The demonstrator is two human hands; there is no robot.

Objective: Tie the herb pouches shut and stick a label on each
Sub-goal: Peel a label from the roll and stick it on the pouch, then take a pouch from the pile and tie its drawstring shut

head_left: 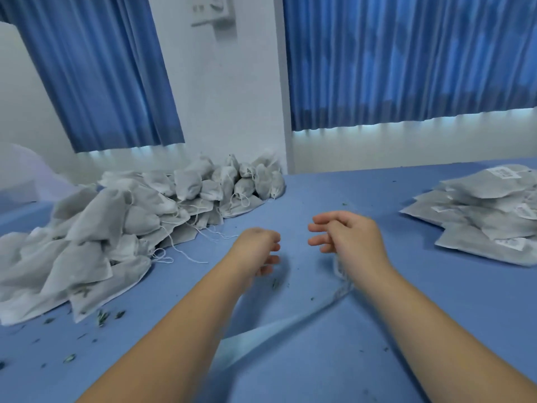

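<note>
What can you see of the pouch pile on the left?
The pile is a loose heap of pale grey pouches of what looks like thin cloth, most plump, some in front flatter. It lies on the blue table, running from the near left back to the wall. Thin white strings trail from many necks onto the table. No labels show. Green herb crumbs lie by its front. Neither the left hand nor the right hand touches it.

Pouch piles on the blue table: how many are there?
2. One big heap at left by the wall; one flatter, labelled stack at right, partly out of frame.
</note>
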